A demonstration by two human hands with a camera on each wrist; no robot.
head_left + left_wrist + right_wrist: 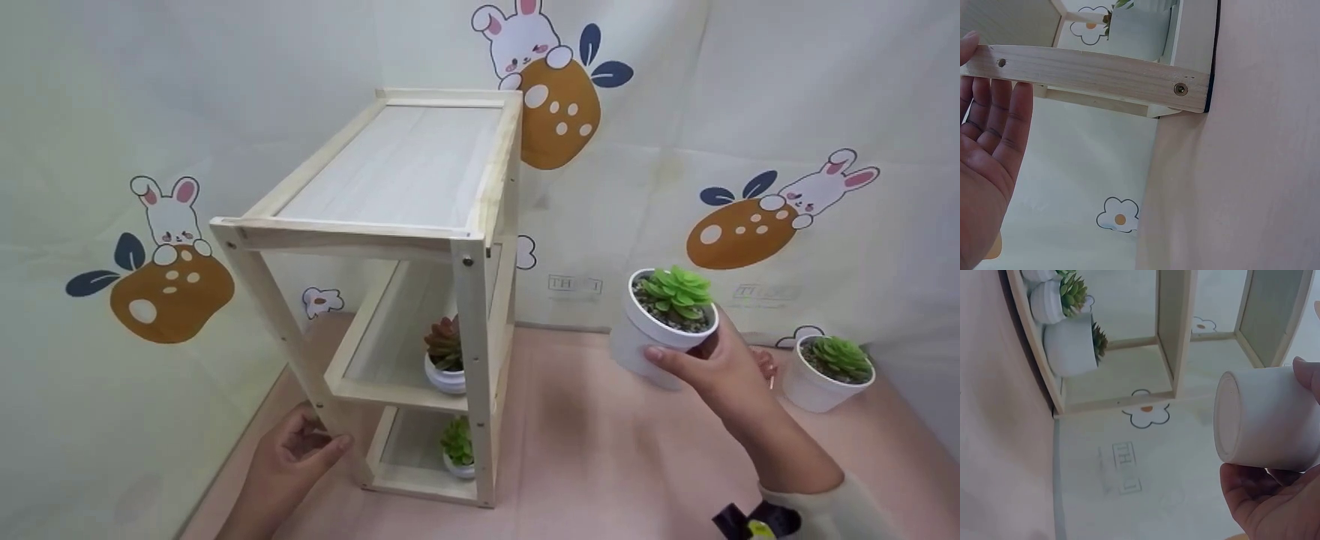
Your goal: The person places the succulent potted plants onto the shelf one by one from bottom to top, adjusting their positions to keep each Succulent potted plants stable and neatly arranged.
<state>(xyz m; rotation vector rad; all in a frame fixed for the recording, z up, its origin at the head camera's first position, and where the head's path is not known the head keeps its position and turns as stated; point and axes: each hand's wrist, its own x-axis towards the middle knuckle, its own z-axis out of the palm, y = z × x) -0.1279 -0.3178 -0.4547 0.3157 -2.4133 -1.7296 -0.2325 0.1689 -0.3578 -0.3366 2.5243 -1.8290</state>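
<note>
My right hand (pixel 724 367) holds a potted succulent (pixel 656 341), bright green in a white pot with dark gravel, raised to the right of a light wooden shelf rack (pixel 471 330). The right wrist view shows the pot's (pixel 1275 419) white side and base, with the fingers beneath and the thumb on its other side. My left hand (pixel 289 457) grips the rack's front left post (pixel 1100 66) low down, thumb on one side and fingers on the other. A reddish succulent (pixel 445 352) stands on the middle shelf, a green one (pixel 457 446) on the bottom shelf.
Another green succulent in a white pot (pixel 829 373) stands on the pink tabletop (pixel 570 465) at the far right. Pots on the bottom shelf include a larger white one (pixel 1069 346). A pale curtain (pixel 637 112) with rabbit prints hangs behind the rack.
</note>
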